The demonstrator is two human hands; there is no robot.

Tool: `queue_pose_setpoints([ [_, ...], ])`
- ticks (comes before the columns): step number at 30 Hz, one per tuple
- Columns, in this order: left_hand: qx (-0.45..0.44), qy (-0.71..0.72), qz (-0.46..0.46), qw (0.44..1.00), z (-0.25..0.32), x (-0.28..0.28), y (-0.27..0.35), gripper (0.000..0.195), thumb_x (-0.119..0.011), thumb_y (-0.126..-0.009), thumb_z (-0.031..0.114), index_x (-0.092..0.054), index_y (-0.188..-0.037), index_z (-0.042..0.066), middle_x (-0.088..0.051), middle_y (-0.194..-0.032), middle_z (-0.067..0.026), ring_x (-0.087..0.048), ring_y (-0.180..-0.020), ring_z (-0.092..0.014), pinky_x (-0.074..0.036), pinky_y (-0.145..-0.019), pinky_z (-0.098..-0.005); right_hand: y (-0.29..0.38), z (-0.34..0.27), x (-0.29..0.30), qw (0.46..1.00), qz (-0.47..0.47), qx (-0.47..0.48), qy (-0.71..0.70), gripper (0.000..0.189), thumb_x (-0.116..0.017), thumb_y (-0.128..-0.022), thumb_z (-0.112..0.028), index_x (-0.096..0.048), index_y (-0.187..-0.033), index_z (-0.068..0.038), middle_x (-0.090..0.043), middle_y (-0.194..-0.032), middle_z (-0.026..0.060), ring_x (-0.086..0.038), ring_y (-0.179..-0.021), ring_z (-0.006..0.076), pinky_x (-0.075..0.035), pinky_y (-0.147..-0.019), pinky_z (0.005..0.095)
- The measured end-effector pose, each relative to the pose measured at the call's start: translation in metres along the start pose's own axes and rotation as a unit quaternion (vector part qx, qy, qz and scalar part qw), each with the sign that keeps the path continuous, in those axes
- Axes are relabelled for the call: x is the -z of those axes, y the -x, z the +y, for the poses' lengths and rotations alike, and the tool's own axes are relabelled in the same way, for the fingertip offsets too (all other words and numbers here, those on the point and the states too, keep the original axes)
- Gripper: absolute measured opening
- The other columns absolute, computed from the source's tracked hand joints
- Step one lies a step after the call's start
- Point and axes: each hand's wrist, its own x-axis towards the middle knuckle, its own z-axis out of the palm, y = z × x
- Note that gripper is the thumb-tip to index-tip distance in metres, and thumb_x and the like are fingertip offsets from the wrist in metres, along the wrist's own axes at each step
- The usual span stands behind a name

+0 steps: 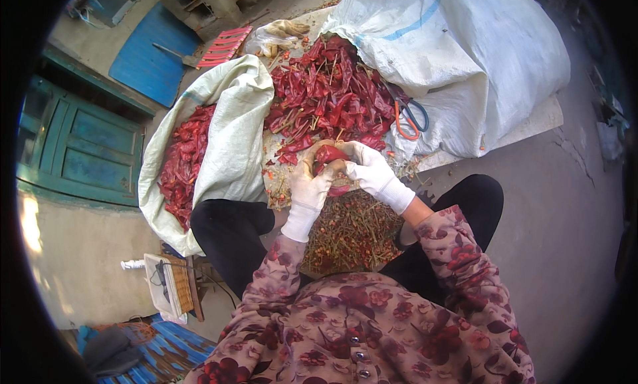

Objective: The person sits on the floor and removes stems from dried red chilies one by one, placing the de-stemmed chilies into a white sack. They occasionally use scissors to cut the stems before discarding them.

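Observation:
Both my hands wear white gloves, the left one stained brown at the fingers. My left hand (313,179) grips a dried red chili pepper (330,154) between thumb and fingers. From the other side, my right hand (370,170) meets it, fingertips at the pepper's upper end near the stem. A large heap of dried red chili peppers (331,90) lies just beyond my hands. Beneath my hands, between my knees, is a pile of cut stems and bits (354,229). Scissors with orange and blue handles (409,119) lie at the heap's right edge.
An open white woven sack (232,129) holding red peppers (185,164) stands at my left. A big full woven sack (478,60) lies at the upper right. Gloves (283,31) rest beyond the heap near a red slatted folding seat (224,46). A wicker basket (180,284) is at lower left.

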Motion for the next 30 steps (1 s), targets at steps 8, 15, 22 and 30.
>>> queue_pose_setpoints([
  [8,-0.174,-0.231,0.075,0.954,0.050,0.037,-0.006,0.034,-0.071,-0.092,0.008,-0.070,-0.126,0.008,-0.066,-0.123,-0.0086,-0.065,-0.114,-0.023,-0.057,-0.085,-0.0357,0.004,-0.005,-0.010,0.955,0.102,-0.041,0.276,0.033,-0.063,-0.097,-0.008,-0.062,-0.129,0.000,-0.070,-0.119,0.0102,-0.066,-0.108,0.0162,-0.051,-0.098,0.0309],
  [15,-0.091,-0.582,0.426,0.687,0.077,0.255,-0.046,0.041,-0.065,-0.099,0.040,-0.067,-0.136,0.021,-0.077,-0.106,-0.0117,-0.073,-0.082,-0.027,-0.056,-0.079,-0.0402,0.009,-0.045,-0.007,0.936,0.200,0.015,0.290,0.027,-0.060,-0.099,-0.012,-0.067,-0.122,0.000,-0.072,-0.110,0.0094,-0.067,-0.099,0.0132,-0.053,-0.091,0.0278],
  [22,-0.085,-0.273,0.375,0.882,0.041,0.247,-0.080,0.042,-0.064,-0.101,0.034,-0.065,-0.133,0.007,-0.075,-0.103,-0.0105,-0.069,-0.084,-0.020,-0.055,-0.075,-0.0335,0.010,-0.047,-0.008,0.932,0.218,0.008,0.288,0.026,-0.060,-0.099,-0.012,-0.068,-0.121,0.000,-0.072,-0.109,0.0102,-0.067,-0.099,0.0147,-0.052,-0.092,0.0282],
  [30,0.038,-0.321,-0.065,0.944,-0.014,0.073,-0.019,0.029,-0.065,-0.091,0.025,-0.060,-0.109,0.003,-0.069,-0.096,-0.0167,-0.068,-0.085,-0.030,-0.056,-0.076,-0.0399,0.005,-0.040,-0.008,0.917,0.186,-0.003,0.352,0.026,-0.059,-0.099,-0.011,-0.066,-0.121,0.001,-0.071,-0.113,0.0122,-0.067,-0.105,0.0178,-0.052,-0.094,0.0304],
])
